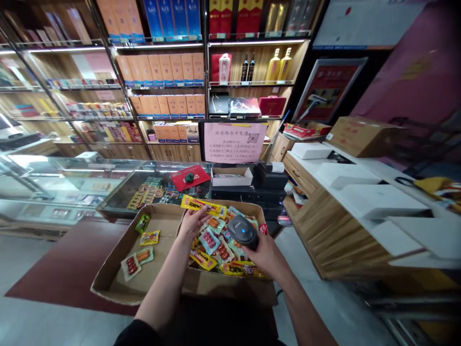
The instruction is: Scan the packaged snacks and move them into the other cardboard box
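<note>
My left hand (194,221) is closed on a long yellow snack packet (211,207), raised above the right-hand cardboard box. In my right hand (264,252) is a dark handheld barcode scanner (242,231) with a small blue light on top, pointing toward the packet. Beneath both hands, the right cardboard box (257,207) is full of small snack packets (209,240), some yellow, some clear with reddish sausages. The left cardboard box (108,276) holds only several packets, among them a yellow one (149,238) and a green one (142,223).
Behind the boxes is a glass display counter (118,192) with a red envelope (196,175), a white tray (230,178) and a pink sign (234,142). To the right, a wooden cabinet (309,221) carries white boxes (382,199). Shelves of bottles and cartons (162,67) line the wall.
</note>
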A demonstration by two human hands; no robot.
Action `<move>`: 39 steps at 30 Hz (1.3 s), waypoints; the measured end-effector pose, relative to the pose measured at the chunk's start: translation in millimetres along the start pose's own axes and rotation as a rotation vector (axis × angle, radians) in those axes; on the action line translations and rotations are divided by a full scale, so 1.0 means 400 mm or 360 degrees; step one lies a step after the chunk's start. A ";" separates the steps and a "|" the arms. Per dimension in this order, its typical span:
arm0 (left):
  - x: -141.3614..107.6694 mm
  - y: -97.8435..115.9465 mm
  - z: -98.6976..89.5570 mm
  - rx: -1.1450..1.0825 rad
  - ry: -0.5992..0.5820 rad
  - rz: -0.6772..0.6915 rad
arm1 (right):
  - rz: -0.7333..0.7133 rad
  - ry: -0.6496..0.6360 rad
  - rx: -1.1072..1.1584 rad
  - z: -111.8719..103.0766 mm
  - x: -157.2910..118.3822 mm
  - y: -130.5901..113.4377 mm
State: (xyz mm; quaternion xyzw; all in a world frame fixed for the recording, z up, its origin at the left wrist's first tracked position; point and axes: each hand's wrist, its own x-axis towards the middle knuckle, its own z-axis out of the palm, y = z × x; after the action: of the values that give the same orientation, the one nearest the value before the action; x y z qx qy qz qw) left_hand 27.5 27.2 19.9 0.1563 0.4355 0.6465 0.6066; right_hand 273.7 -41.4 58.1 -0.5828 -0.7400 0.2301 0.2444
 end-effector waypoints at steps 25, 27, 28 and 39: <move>0.003 0.005 -0.002 -0.0056 0.0095 -0.0045 | -0.0097 0.0048 0.0004 0.014 0.056 -0.023; 0.003 0.005 0.003 -0.0037 0.0091 -0.0043 | -0.0102 0.0050 0.0014 0.011 0.054 -0.025; 0.003 0.005 0.005 -0.0025 0.0088 -0.0041 | -0.0102 0.0048 0.0021 0.009 0.053 -0.026; -0.008 0.090 -0.147 -0.0093 0.0311 0.0199 | -0.0048 -0.0061 -0.0078 0.003 0.050 -0.025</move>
State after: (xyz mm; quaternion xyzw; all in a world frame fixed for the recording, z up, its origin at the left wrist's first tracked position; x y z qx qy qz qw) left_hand -38.2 6.4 14.6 0.1016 0.4629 0.7076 0.5241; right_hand 261.3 -24.0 65.5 -0.5727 -0.7587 0.2194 0.2194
